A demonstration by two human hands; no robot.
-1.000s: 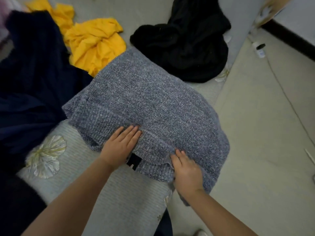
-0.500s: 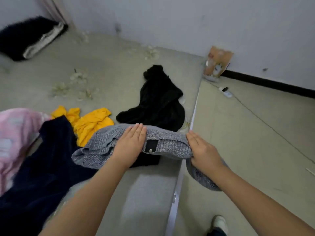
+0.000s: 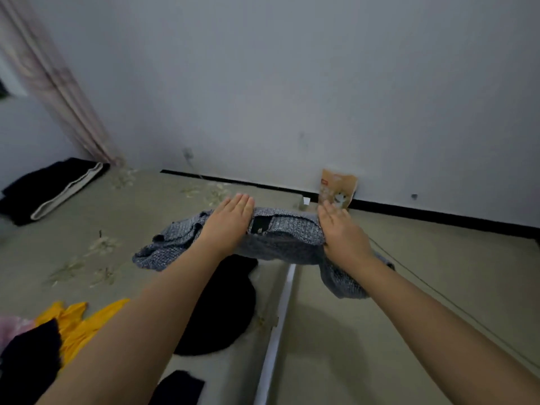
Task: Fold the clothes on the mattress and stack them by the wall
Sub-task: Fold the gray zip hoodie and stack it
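**Clerk:** Grey wall (image 3: pixel 292 83) with a black skirting strip, mattress (image 3: pixel 146 217) below it: that is your backdrop. Item one?

**Keeper:** Grey knit sweater (image 3: pixel 280 244), folded, in the air above the mattress edge, well short of the wall. You carry it flat so the fold keeps; both ends sag, the right one hanging lowest.

**Clerk:** How do you hold it?

**Keeper:** Your left hand (image 3: pixel 228 223) lies palm down on top, fingers straight and together, pointing at the wall. Your right hand (image 3: pixel 342 229) does the same at the other end. Whether the thumbs pinch from beneath, I cannot tell; they are hidden. I judge it clamped between palm and thumb, since it stays up.

**Clerk:** Arms?

**Keeper:** Both forearms stretched forward, nearly parallel, wrists level.

**Clerk:** Item two, the destination?

**Keeper:** Folded black garment with a pale band (image 3: pixel 55 188), lying by the left wall near the curtain (image 3: pixel 58 92). Probably the stack; you would need to swing left to reach it.

**Clerk:** Remaining stock?

**Keeper:** Black garment (image 3: pixel 222 311) unfolded under your arms, yellow garment (image 3: pixel 84 323), dark navy garment (image 3: pixel 26 363) and a pink one (image 3: pixel 8 325) at the lower left. A brown packet (image 3: pixel 339 185) leans on the wall; a cable (image 3: pixel 438 293) runs over the floor (image 3: pixel 438 273).
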